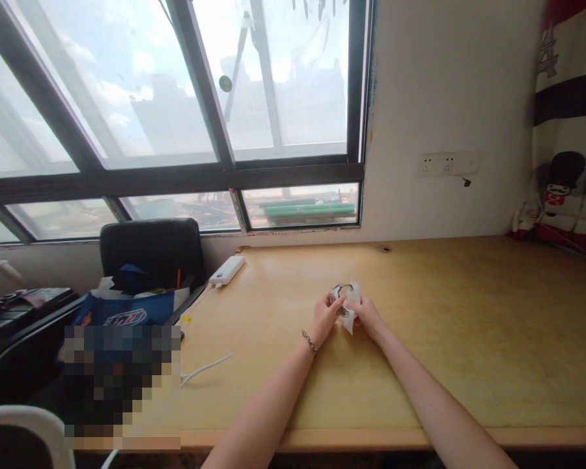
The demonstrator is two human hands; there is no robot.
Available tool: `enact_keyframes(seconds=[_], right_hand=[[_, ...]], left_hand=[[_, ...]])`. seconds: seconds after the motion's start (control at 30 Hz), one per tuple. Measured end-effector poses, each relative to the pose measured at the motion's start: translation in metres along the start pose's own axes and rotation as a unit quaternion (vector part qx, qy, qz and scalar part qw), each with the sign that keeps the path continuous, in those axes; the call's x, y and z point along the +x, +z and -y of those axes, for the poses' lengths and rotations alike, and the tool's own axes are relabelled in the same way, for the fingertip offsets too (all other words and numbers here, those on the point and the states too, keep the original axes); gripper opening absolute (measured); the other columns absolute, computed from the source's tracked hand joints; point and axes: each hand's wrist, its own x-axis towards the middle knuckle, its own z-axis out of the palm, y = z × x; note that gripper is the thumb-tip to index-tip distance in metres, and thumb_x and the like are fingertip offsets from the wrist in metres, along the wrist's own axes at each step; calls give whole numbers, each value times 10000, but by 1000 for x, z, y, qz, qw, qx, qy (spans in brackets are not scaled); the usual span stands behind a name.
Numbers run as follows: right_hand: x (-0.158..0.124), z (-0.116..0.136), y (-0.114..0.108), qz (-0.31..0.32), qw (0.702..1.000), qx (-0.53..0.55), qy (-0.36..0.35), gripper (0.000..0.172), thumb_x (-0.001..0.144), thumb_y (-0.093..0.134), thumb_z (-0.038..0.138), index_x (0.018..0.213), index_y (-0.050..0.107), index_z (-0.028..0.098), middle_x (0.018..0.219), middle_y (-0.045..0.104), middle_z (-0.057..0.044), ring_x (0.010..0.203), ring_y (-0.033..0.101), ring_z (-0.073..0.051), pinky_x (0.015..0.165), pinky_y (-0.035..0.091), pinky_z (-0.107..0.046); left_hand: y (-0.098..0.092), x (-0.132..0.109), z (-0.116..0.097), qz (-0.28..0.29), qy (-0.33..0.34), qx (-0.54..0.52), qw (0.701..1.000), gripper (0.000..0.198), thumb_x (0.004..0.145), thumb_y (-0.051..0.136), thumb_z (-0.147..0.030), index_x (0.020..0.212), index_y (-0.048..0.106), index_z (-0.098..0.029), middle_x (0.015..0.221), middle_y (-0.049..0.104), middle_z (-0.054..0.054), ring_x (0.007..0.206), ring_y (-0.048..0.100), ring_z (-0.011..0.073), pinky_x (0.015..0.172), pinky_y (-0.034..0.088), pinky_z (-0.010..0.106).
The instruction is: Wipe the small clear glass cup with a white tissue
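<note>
Above the middle of the wooden table, both hands come together. My left hand [325, 314], with a bracelet at the wrist, is closed on a small shiny, rounded item [340, 290] that looks glassy with dark edges; its exact kind cannot be made out. My right hand [368, 318] is closed on a crumpled white tissue [354, 294], pressed against the right side of the shiny item. One corner of the tissue hangs down between the hands. Fingers hide part of both things.
The wooden table [469, 339] carries a white power bank [227, 270] with a cable at its left, and a white cable end [208, 367] nearer. A black chair [151, 251] holds a blue bag [127, 316]. Wall sockets [437, 165] and a curtain [571, 130] are at right.
</note>
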Motion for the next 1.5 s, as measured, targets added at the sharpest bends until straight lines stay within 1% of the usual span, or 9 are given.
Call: enact_keyframes(seconds=[0.07,0.27,0.47,0.7,0.87,0.97,1.2,1.33,1.5], right_hand=[[2,-3,1,20,999,13,26,228,625,524,381,645,558,156,454,523,7,343,421,-107,329,290,-209],[3,-5,-1,-116,992,-14,53,370,701,430,502,506,501,197,376,495,-30,340,449,-138,307,284,-225],[-2,-2,3,-63,994,50,69,423,729,385,528,438,419,223,306,419,4,265,360,-112,276,237,-226],[1,-1,-2,-89,992,-92,-6,385,727,453,435,445,522,181,328,480,-22,308,443,-128,350,300,-222],[-2,3,-5,-168,943,-255,-132,376,795,373,395,588,585,164,516,603,-73,491,534,-158,488,344,-233],[-5,3,-2,-180,929,-283,-153,354,804,371,387,652,596,159,561,619,-66,514,535,-157,513,340,-232],[-3,5,-2,-192,960,-200,-44,436,795,375,422,519,590,160,458,593,-68,460,539,-163,467,353,-224],[-2,2,1,-146,977,-146,57,454,790,368,447,484,557,169,376,540,-41,376,504,-146,382,331,-212],[-3,5,2,-78,981,-169,61,378,756,445,424,529,582,154,392,546,-33,341,487,-126,367,324,-199]], left_hand=[[0,1,2,-3,22,1,1000,305,667,618,-398,810,571,-133,640,583,9,525,513,102,480,397,188],[2,-2,-3,47,31,24,998,411,637,658,-358,991,569,-167,717,605,18,585,543,121,505,413,194],[4,-2,-15,97,43,-59,993,391,655,649,-348,997,600,-164,1038,595,75,970,535,209,846,417,302],[-1,6,2,79,-58,-198,975,467,691,587,-489,964,599,-110,959,613,130,892,567,212,806,435,336],[-3,11,12,43,-101,-209,972,585,671,519,-609,946,591,-97,856,615,131,760,585,181,729,450,314],[-5,12,11,28,-116,-189,975,639,665,476,-651,960,586,-95,769,606,105,679,576,163,672,450,294],[0,2,2,124,-58,-145,980,474,747,498,-518,981,588,-116,908,605,98,843,549,187,754,429,286],[3,0,2,183,-63,-139,971,477,755,521,-472,1078,541,-121,924,606,94,746,566,174,723,433,297],[-1,6,12,131,-71,-142,979,535,757,450,-557,1004,566,-97,875,621,100,773,573,186,760,429,311]])
